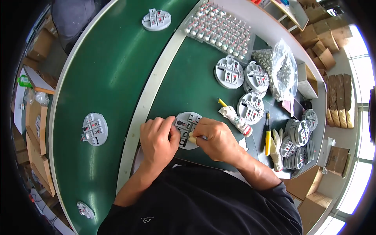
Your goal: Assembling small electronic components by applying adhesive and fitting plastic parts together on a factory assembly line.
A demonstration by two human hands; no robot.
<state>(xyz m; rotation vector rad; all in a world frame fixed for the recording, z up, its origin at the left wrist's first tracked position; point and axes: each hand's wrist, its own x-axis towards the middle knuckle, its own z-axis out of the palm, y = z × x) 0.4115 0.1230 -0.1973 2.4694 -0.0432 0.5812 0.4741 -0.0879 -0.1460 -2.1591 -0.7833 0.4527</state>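
A round light-grey plate point(188, 118) with raised blocks and small black and red parts lies in front of me on the green work surface. My left hand point(158, 138) is closed at its left edge, fingers curled and thumb against the rim. Over its right side, my right hand point(217, 140) is closed in a pinch. A small pale-yellow piece point(192, 138) shows at those fingertips; whether it is held or worn on a finger I cannot tell. Just right of the plate lies a white-wrapped bottle point(237, 120) with a red end.
Similar plates point(229, 72) stand further back, and stacks of them point(298, 133) at the right. A clear tray point(219, 31) of small white parts and a bag of metal pieces point(280, 72) lie behind. A yellow-handled screwdriver point(268, 141) lies beside a glove point(276, 150). The curved green belt point(113, 78) carries several plates.
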